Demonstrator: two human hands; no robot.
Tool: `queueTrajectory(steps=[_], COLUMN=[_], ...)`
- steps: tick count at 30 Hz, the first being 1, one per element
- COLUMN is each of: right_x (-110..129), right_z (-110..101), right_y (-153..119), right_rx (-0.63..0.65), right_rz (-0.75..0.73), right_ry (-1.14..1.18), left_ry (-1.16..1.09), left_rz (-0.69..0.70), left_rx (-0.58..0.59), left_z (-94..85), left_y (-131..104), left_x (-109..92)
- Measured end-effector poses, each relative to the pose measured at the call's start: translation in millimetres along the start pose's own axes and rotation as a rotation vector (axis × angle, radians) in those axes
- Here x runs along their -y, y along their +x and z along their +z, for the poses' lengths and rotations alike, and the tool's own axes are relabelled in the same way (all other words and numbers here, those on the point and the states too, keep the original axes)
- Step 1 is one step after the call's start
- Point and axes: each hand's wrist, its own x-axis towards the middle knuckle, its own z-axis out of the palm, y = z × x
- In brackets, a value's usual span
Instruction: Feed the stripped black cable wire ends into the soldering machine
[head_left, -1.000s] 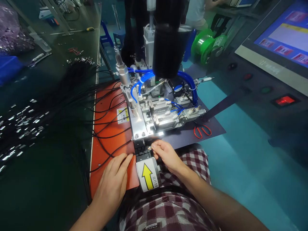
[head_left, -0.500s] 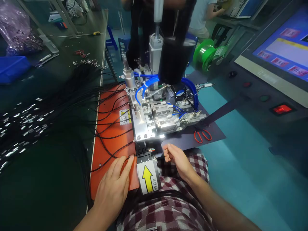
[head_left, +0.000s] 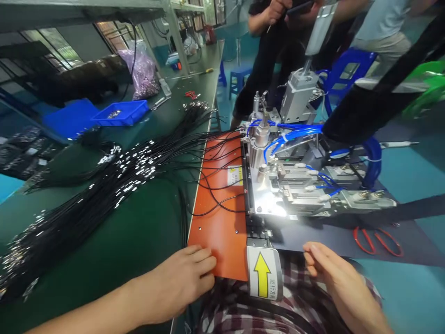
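My left hand [head_left: 189, 278] is at the front left corner of the orange plate [head_left: 222, 250], fingers curled; whatever may be between them is hidden. My right hand [head_left: 328, 269] hangs right of the arrow-labelled part [head_left: 263, 273], fingers curled in and nothing visible in them. Between and beyond my hands is a metal machine [head_left: 266, 199] with cylinders and blue tubes. Several black cables [head_left: 219, 204] cross the plate into its left side. More black cables [head_left: 243, 304] lie over my lap.
A big bundle of black cables [head_left: 100, 204] with shiny ends covers the green table [head_left: 139, 260]. Behind it are a blue tray [head_left: 121, 121] and a plastic bag [head_left: 144, 76]. Red-handled scissors [head_left: 375, 242] lie at the right. A standing person [head_left: 271, 60] is behind the machine.
The view has turned left, showing more of the table. My left hand has moved left and back toward me, off the cable by the arrow-labelled part; that cable's coloured wire ends no longer show there.
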Motion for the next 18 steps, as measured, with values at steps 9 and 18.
queueTrajectory(steps=[9, 18], right_x=[15, 19], right_z=[10, 9], right_y=[-4, -14], right_rx=[0.082, 0.116], right_rz=[-0.042, -0.084], right_ry=[-0.052, -0.014], left_ry=[0.168, -0.481], left_rz=[0.090, -0.156], left_rx=[0.222, 0.044], left_z=[-18.4, -62.0], left_y=[-5, 12], left_x=[47, 67])
